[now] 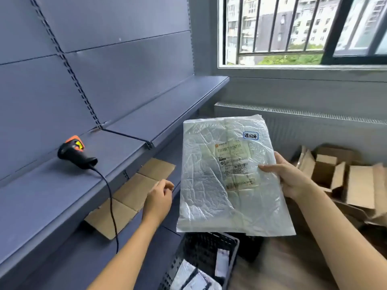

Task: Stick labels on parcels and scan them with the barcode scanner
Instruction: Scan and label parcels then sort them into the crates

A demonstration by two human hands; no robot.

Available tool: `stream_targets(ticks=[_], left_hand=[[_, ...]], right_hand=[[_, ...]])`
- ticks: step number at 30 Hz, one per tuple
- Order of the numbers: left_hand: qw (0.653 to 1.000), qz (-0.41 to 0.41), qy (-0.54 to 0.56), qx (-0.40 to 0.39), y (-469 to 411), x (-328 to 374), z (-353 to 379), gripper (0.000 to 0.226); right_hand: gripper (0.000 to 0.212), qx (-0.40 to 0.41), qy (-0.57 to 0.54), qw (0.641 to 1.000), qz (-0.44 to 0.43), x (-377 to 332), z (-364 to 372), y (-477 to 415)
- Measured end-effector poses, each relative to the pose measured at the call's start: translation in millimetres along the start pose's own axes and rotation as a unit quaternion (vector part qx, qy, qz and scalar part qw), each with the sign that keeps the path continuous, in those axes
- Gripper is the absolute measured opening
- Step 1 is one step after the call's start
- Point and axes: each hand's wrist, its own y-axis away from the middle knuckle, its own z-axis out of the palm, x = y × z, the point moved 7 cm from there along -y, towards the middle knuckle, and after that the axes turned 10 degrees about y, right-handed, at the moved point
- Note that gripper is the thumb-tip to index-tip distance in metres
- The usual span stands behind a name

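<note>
We see the right hand (291, 176) holding a flat parcel (222, 195) up in the air, in the middle of the view. It pinches the parcel's right edge: the thumb lies across the front and the fingers are hidden behind. The parcel is a crinkled, pale plastic bag, tilted a little, with its top towards the window (293, 30). A printed shipping label (234, 164) with barcodes shows on its front, just beside the thumb. A small blue-bordered sticker (250, 135) with handwriting sits near the parcel's upper right corner.

The left hand (160, 197) hangs free just to the left of the parcel and touches nothing that we can make out. Its fingers are loosely curled and hold nothing.

The barcode scanner (75, 151), black with an orange and yellow head, lies on its side on the grey-blue metal shelf (52, 195) at the left, well apart from both hands. Its black cable (109, 197) runs off the front edge of the shelf and drops down past a flattened piece of cardboard (129, 195) that sticks out from under the shelf.

Below the parcel stands a black perforated basket (234, 245), with more plastic-wrapped packets (188, 277) inside it. At the right, open cardboard boxes (345, 181) are heaped on the floor beneath a white radiator (314, 126).
</note>
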Motion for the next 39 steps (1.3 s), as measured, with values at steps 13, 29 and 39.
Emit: stream_targets(ticks=[13, 29, 39], left_hand=[[0.973, -0.037, 0.029, -0.225, 54.2, 67.8, 186.5, 0.022], [0.94, -0.144, 0.094, -0.294, 36.5, 137.5, 368.9, 0.025], [0.868, -0.252, 0.231, -0.361, -20.7, 154.5, 432.1, 0.037]], right_hand=[[0.067, 0.139, -0.056, 0.988, 0.038, 44.6, -178.1, 115.2], [0.088, 0.135, -0.028, 0.989, 0.057, 19.0, -369.5, 68.1], [0.066, 0.12, -0.038, 0.988, 0.093, 9.2, -406.7, -45.8]])
